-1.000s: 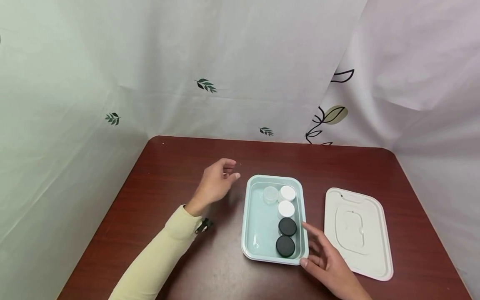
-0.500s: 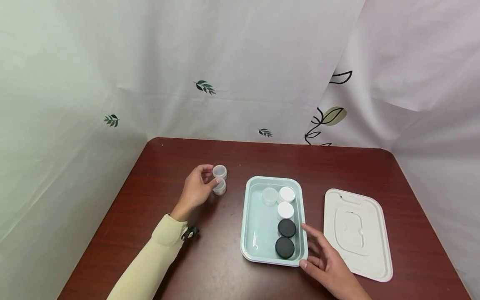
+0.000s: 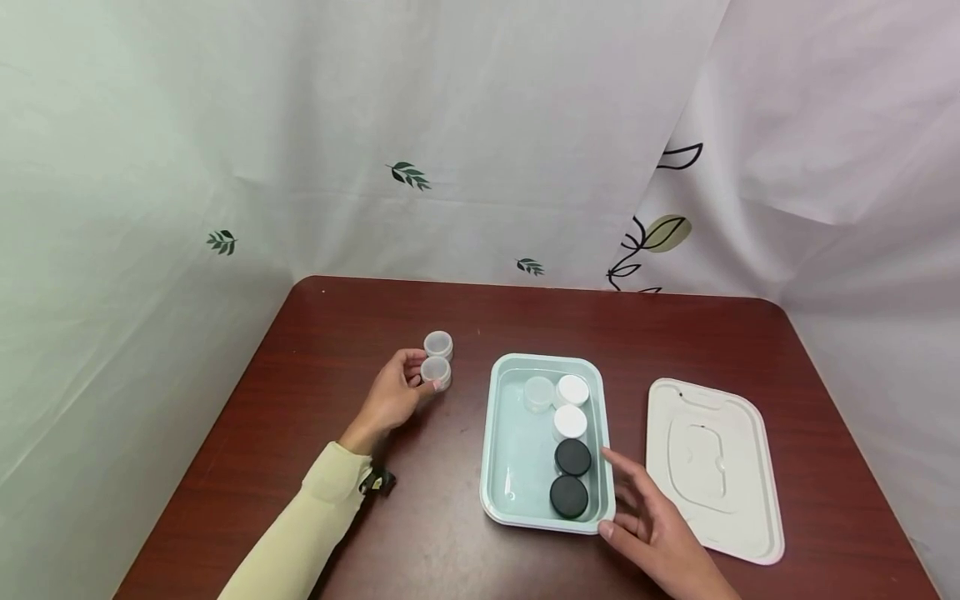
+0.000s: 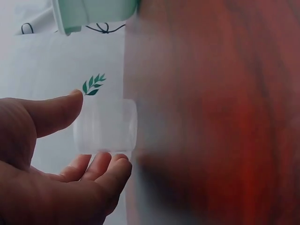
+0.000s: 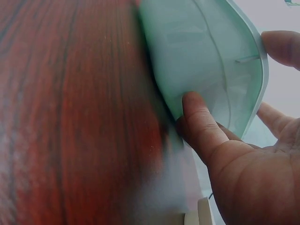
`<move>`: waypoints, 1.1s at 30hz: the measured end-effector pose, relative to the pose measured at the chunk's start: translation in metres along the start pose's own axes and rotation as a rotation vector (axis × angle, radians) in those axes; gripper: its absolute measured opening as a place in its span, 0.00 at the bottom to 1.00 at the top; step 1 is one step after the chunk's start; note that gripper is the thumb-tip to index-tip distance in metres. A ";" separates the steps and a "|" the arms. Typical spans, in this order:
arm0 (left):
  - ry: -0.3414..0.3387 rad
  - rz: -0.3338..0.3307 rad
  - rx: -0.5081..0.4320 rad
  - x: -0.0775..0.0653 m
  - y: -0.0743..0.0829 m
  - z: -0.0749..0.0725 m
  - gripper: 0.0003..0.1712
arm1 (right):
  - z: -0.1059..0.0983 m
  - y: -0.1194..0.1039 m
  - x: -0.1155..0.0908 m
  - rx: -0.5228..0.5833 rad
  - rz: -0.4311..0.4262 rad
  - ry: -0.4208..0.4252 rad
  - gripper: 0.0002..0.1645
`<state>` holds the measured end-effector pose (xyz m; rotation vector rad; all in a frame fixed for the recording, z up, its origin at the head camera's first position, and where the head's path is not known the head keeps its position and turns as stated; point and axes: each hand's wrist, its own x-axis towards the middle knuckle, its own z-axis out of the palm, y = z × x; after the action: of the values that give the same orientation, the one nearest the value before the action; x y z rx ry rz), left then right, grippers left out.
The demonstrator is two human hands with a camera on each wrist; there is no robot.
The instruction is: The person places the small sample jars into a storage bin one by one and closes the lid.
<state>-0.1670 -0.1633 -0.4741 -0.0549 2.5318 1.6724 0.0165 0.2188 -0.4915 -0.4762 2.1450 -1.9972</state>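
Two small clear jars stand on the table left of centre, a far jar (image 3: 438, 343) and a near jar (image 3: 435, 372), close together. My left hand (image 3: 392, 396) is curled round the near jar, thumb at its front and fingers behind its left side. In the left wrist view that jar (image 4: 107, 125) lies between thumb and fingertips. A pale blue-green plastic box (image 3: 517, 467) holds a clear jar (image 3: 538, 393), two white-lidded jars (image 3: 571, 422) and two black-lidded jars (image 3: 569, 497). My right hand (image 3: 656, 525) touches its right side and near corner with extended fingers (image 5: 201, 119).
A white lid (image 3: 712, 471) lies flat to the right of the box, partly behind the right hand. The dark red wooden table (image 3: 360, 308) ends at its back edge against a pale hanging cloth (image 3: 480, 125) with leaf prints.
My left hand has moved left from beside the box to the two clear jars, then slightly nearer, from the far jar to the near one. The right hand has stayed at the box.
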 end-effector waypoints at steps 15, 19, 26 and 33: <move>-0.042 -0.003 -0.019 -0.004 -0.005 0.003 0.30 | 0.002 -0.001 0.000 0.008 0.000 -0.001 0.47; -0.041 0.006 -0.011 -0.004 -0.007 0.002 0.28 | 0.002 -0.001 0.000 0.003 0.007 0.003 0.47; -0.021 0.009 0.001 -0.007 0.002 -0.004 0.28 | 0.002 -0.001 0.000 0.002 0.026 0.007 0.47; -0.031 0.020 -0.016 -0.013 0.019 -0.016 0.30 | 0.000 0.000 0.000 -0.008 0.013 0.005 0.47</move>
<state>-0.1565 -0.1705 -0.4493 -0.0044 2.5047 1.6880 0.0168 0.2185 -0.4911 -0.4581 2.1544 -1.9857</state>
